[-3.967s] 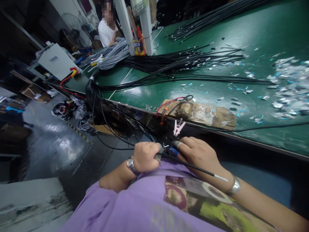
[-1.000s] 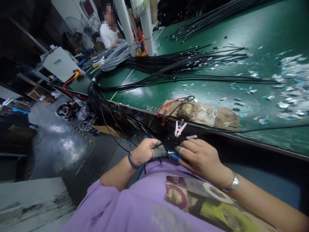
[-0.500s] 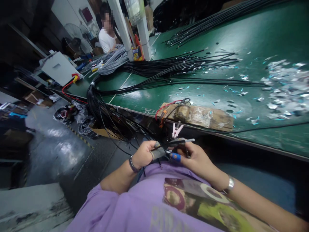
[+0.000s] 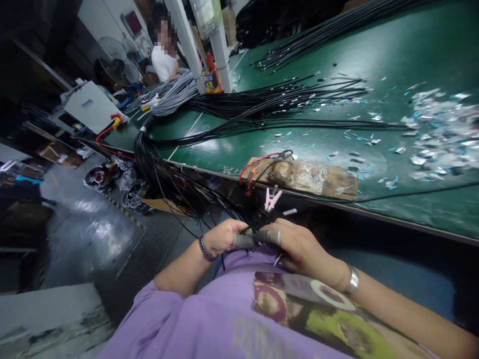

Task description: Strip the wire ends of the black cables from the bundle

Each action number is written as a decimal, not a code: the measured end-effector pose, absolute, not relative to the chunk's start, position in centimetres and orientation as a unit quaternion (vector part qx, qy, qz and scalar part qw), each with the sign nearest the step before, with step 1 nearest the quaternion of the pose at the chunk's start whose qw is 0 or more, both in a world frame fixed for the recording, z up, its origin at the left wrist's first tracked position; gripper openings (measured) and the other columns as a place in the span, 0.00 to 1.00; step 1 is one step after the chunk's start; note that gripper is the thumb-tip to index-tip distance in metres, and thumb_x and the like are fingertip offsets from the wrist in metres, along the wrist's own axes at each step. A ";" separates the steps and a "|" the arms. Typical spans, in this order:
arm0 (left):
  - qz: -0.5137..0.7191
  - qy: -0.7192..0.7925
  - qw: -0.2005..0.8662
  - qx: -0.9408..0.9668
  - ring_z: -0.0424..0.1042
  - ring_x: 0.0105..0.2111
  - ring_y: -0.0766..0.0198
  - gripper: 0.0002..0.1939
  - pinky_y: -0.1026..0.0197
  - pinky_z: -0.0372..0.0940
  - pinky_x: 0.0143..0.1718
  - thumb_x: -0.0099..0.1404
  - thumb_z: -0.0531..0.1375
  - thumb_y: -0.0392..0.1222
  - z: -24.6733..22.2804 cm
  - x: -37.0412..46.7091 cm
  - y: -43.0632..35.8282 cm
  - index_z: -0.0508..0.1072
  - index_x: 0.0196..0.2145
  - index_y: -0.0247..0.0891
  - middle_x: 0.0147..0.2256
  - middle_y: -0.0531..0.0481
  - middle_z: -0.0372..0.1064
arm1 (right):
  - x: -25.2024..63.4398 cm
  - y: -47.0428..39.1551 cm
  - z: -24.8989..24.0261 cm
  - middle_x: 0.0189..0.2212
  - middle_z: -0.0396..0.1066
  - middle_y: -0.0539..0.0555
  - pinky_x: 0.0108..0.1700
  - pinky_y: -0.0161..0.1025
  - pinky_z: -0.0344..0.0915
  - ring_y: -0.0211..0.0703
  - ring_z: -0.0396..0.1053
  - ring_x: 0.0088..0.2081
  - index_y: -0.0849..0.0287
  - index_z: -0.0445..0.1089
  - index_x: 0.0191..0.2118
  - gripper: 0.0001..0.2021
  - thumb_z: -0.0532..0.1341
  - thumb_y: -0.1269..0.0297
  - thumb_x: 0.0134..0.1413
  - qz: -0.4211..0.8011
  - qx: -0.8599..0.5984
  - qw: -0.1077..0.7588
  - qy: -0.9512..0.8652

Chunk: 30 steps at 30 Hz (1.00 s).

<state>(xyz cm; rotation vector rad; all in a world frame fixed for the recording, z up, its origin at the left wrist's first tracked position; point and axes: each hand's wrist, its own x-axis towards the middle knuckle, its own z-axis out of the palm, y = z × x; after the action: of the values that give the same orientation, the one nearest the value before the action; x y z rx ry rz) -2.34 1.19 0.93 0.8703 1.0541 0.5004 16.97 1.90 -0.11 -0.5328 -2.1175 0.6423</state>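
Observation:
In the head view, black cables [image 4: 234,212] run from the hanging bundle down to my left hand [image 4: 222,237], which is closed round a cable. My right hand [image 4: 307,249] is closed beside it, and its taped fingers meet the left fingers at the cable end. A thin metal tool [image 4: 277,259] pokes out below my right hand; the rest of it is hidden in the palm. Grey tape wraps fingers of both hands. A small pale strip [image 4: 290,212] shows just above my right hand, apart from the fingers. Beyond it, a pink clip [image 4: 272,200] hangs at the table edge.
The green table [image 4: 415,214] carries a worn wooden block [image 4: 318,178], bundles of black cable [image 4: 232,107] and scattered foil scraps [image 4: 445,134]. A pale post [image 4: 224,65] rises from it. Grey cables [image 4: 175,94] lie farther back, near a seated person [image 4: 164,62].
My right hand has turned over, knuckles up, and moved in against the left fingers. The pale strip that stuck out from the right fingers is now apart from them. My left hand barely moved.

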 end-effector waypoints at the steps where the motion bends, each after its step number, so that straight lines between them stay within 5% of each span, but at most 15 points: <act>1: 0.212 0.475 0.753 0.403 0.53 0.15 0.76 0.25 0.69 0.51 0.19 0.32 0.73 0.53 1.1 -2.2 1.2 0.67 0.17 0.31 0.14 0.58 0.57 | 17.0 1.9 -0.2 0.29 0.74 0.55 0.30 0.36 0.66 0.41 0.68 0.28 0.57 0.68 0.35 0.13 0.52 0.79 0.47 0.221 -0.201 0.420 -0.857; 4: 0.204 0.473 0.736 0.439 0.59 0.20 0.72 0.24 0.67 0.58 0.25 0.31 0.73 0.52 1.4 -1.8 1.2 0.69 0.18 0.31 0.17 0.57 0.61 | 17.3 2.1 -0.4 0.33 0.75 0.56 0.33 0.38 0.67 0.43 0.70 0.32 0.57 0.69 0.37 0.15 0.52 0.79 0.48 0.199 -0.249 0.437 -0.841; 9: 0.284 0.497 0.643 0.508 0.57 0.21 0.73 0.22 0.67 0.58 0.26 0.37 0.72 0.51 2.2 -1.4 1.1 0.67 0.18 0.32 0.17 0.58 0.59 | 17.7 2.5 -0.5 0.29 0.74 0.53 0.33 0.40 0.69 0.45 0.71 0.30 0.57 0.68 0.34 0.05 0.55 0.66 0.52 0.434 -0.407 0.402 -0.696; 14: 0.284 0.496 0.627 0.529 0.56 0.21 0.74 0.22 0.68 0.57 0.25 0.40 0.71 0.52 2.1 -1.5 1.0 0.67 0.19 0.32 0.18 0.58 0.58 | 17.1 2.2 0.1 0.33 0.75 0.55 0.35 0.41 0.71 0.46 0.72 0.34 0.59 0.68 0.37 0.10 0.61 0.61 0.48 0.568 -0.386 0.361 -0.631; 20: 0.306 0.501 0.655 0.476 0.57 0.21 0.73 0.24 0.68 0.56 0.25 0.37 0.72 0.51 1.4 -1.5 1.0 0.66 0.19 0.32 0.19 0.57 0.60 | 17.4 1.9 -0.1 0.32 0.75 0.55 0.31 0.38 0.66 0.41 0.68 0.30 0.58 0.71 0.36 0.10 0.52 0.72 0.54 0.291 -0.246 0.405 -0.832; 24: 0.301 0.506 0.691 0.420 0.47 0.13 0.78 0.26 0.69 0.43 0.15 0.39 0.70 0.56 1.4 -1.8 0.9 0.65 0.20 0.32 0.14 0.60 0.53 | 18.1 1.8 -0.7 0.35 0.77 0.56 0.29 0.37 0.62 0.39 0.64 0.26 0.57 0.71 0.37 0.12 0.49 0.71 0.60 0.139 -0.167 0.401 -0.890; 30: 0.345 0.473 0.724 0.365 0.43 0.10 0.81 0.29 0.69 0.36 0.12 0.33 0.72 0.58 2.1 -2.6 0.9 0.63 0.21 0.34 0.14 0.59 0.56 | 17.7 2.2 -1.5 0.28 0.75 0.54 0.29 0.37 0.64 0.41 0.66 0.27 0.57 0.70 0.33 0.08 0.54 0.65 0.58 0.288 -0.316 0.428 -0.796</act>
<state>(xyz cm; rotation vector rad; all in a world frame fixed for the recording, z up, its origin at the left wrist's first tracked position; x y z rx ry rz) -2.63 0.90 2.06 0.8049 1.0443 0.7625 17.68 2.16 -1.48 -0.7888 -1.9893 0.7193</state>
